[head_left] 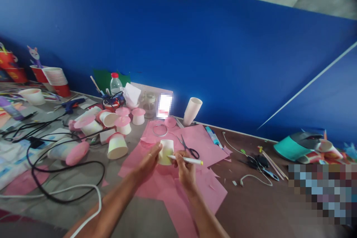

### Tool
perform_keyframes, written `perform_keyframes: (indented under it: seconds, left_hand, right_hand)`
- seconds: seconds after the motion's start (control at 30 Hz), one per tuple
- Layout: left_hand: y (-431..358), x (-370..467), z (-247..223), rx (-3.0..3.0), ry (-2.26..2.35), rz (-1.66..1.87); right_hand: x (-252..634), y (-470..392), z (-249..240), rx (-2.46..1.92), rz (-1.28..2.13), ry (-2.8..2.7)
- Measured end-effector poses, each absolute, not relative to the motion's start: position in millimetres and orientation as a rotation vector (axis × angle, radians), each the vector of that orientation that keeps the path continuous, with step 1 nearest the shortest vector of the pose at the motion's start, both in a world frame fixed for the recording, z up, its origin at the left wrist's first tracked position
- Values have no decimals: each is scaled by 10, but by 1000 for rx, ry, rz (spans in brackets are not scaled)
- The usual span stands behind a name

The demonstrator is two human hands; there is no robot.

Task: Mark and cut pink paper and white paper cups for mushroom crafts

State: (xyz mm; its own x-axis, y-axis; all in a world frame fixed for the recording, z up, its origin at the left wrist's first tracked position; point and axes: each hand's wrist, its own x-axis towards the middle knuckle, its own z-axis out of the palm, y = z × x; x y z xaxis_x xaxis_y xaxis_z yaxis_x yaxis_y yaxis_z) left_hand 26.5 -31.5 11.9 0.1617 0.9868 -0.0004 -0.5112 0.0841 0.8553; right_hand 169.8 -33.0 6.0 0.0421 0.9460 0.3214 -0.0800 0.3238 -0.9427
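Note:
My left hand [153,157] grips a white paper cup [166,148] by its left side, above sheets of pink paper [156,184]. The cup has a faint yellow tint on its side. My right hand [184,169] is closed around a white marker [189,160] with a yellow end; the marker's left end meets the cup's side. Just behind the cup lie black-handled scissors [192,151], blades spread, on the pink paper. A ring [160,129] rests farther back on the same paper.
Several cups with pink paper tops [122,124] stand left, near looped black cable [35,171]. A blue wall panel [195,52] rises behind. Stacked white cups [192,111], a bright phone [164,106], a bottle [115,84] and a glue gun [73,104] line the back.

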Motion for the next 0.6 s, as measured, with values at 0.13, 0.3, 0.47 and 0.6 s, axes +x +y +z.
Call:
perform_keyframes:
  seconds: [0.13,0.3,0.47,0.6]
  left_hand:
    - [-293,284,98,820,642,1245]
    - [-282,285,91,839,651,1261]
    - [-264,294,107,840,719,1235]
    - [-280,285,118,839,768,1227]
  right_hand:
    - [1692,-332,77,-922,1002,-1250]
    - [1699,-336,99,-915,987,-1229]
    - [1711,-337,112,-914,974,-1214]
    - [1714,-338,121,-910,987,-1240]
